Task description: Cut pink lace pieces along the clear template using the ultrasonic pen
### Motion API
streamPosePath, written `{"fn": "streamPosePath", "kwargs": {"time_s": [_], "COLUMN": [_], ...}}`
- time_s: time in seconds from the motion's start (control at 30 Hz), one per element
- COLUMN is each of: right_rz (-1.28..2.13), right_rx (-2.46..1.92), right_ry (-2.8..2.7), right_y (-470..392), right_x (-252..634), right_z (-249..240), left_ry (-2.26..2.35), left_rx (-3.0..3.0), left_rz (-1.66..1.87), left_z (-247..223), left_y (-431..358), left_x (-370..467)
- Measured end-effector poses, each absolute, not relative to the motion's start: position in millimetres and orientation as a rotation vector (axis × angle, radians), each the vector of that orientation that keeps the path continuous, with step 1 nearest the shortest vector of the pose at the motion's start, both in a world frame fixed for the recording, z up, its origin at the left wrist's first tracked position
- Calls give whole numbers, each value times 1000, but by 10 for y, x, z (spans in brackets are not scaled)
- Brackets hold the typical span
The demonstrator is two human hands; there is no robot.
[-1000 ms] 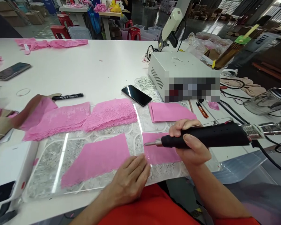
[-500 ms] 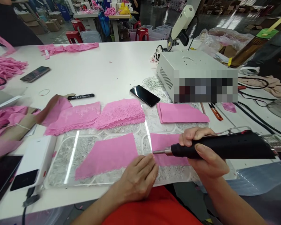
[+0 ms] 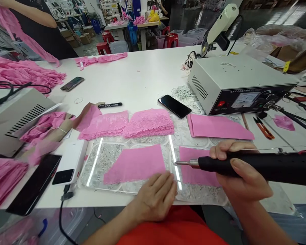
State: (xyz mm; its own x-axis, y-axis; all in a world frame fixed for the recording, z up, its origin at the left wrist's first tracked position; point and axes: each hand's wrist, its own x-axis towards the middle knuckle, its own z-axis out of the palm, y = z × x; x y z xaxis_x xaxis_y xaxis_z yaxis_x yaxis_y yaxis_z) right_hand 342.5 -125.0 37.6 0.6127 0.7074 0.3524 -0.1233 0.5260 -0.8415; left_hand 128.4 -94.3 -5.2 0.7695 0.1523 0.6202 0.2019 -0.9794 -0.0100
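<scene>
My right hand [image 3: 244, 175] is wrapped around a black handheld power tool [image 3: 226, 166] with a pointed metal tip. The tool lies nearly level, its tip aimed left over the gap between two flat pink fabric pieces. One is the left fabric piece [image 3: 137, 163], the other the right fabric piece [image 3: 193, 170], partly behind the tool and hand. My left hand [image 3: 158, 195] rests by the lower right corner of the left piece, fingers curled and pressed together; whatever is under the fingertips is hidden. Both pieces lie on a clear patterned mat [image 3: 99, 170].
Behind the mat are stacked pink lace pieces [image 3: 149, 124], folded pink fabric [image 3: 219, 127] and a black phone [image 3: 174, 106]. A grey control box [image 3: 244, 81] stands at back right, orange-handled snips [image 3: 264, 128] before it. A white power bank [image 3: 71, 160] sits left. Another person [image 3: 40, 30] handles pink strips.
The view has swung left, showing more of that side. My left hand has drawn down and away from the tool tip, which now stands apart from the fingers. My right hand keeps its grip.
</scene>
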Motion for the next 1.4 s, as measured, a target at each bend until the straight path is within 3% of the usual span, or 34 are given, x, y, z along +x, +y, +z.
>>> {"fn": "streamPosePath", "kwargs": {"time_s": [0.23,1.4], "right_rz": [560,583], "right_rx": [-864,-877], "right_ry": [-795,-908], "right_y": [-1021,-911], "right_x": [3208,3158], "right_z": [419,435], "left_ry": [-480,-470], "left_rx": [-2872,-2898], "left_rz": [-993,-1083], "left_z": [-220,-242], "left_y": [-940,-915], "left_x": [1104,1079]}}
